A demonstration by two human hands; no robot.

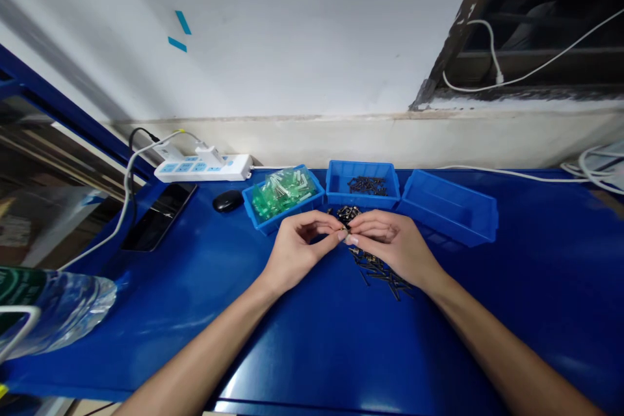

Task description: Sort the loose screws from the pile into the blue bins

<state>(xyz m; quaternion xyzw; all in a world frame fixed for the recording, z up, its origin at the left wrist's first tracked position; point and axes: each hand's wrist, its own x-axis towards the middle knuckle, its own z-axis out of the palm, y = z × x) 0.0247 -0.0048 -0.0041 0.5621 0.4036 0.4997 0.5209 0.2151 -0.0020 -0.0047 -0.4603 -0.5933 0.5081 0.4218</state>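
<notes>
My left hand (305,247) and my right hand (397,244) meet over the middle of the table, fingertips pinched close together. Between them is a small metallic piece, mostly covered by the fingers and too small to name. Dark screws (390,276) lie loose on the table beneath and beside my right hand. Just beyond the fingertips sits a small heap of dark and shiny metal parts (348,213). Behind the hands, a blue bin (336,193) contains more dark screws (368,186).
At left, another blue bin (266,227) holds green plastic bags (283,194); a third blue bin (448,205) stands right. A black mouse-like object (227,201), a phone (160,216), a power strip (205,169) and a large water bottle (73,309) occupy the left side. Cables run along the wall.
</notes>
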